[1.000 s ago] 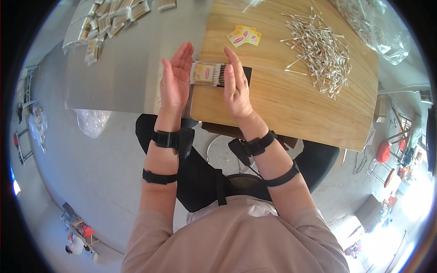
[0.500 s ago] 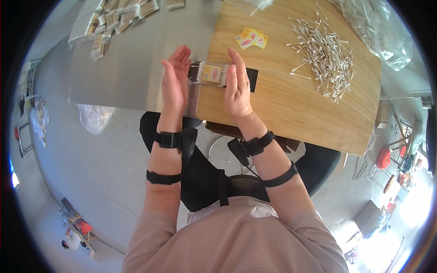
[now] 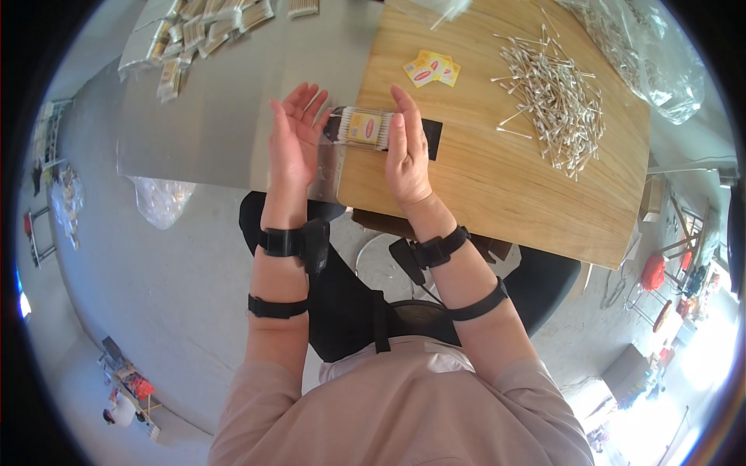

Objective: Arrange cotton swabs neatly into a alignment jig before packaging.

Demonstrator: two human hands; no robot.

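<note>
Between my hands lies a clear pack of cotton swabs (image 3: 364, 127) with a yellow card on top, swab tips showing at both ends. It rests over a dark flat strip (image 3: 435, 140) that crosses the seam between the tables. My left hand (image 3: 297, 144) is open beside the pack's left end, palm turned inward, fingers spread and apart from it. Upright along the right end, my right hand (image 3: 408, 151) has its fingers stretched out; whether it touches the pack I cannot tell. Beyond lie several yellow cards (image 3: 432, 68) and a heap of loose cotton swabs (image 3: 552, 105).
Several filled swab packs (image 3: 210, 23) lie at the far left of the grey metal table (image 3: 225, 132). A wooden table (image 3: 482, 179) adjoins it on the right. Clear plastic bags (image 3: 660, 70) stand at the far right corner. Another plastic bag (image 3: 163, 200) hangs below the metal table's edge.
My left hand has moved slightly left, away from the pack, and its fingers have spread. My right hand and the pack look nearly unmoved.
</note>
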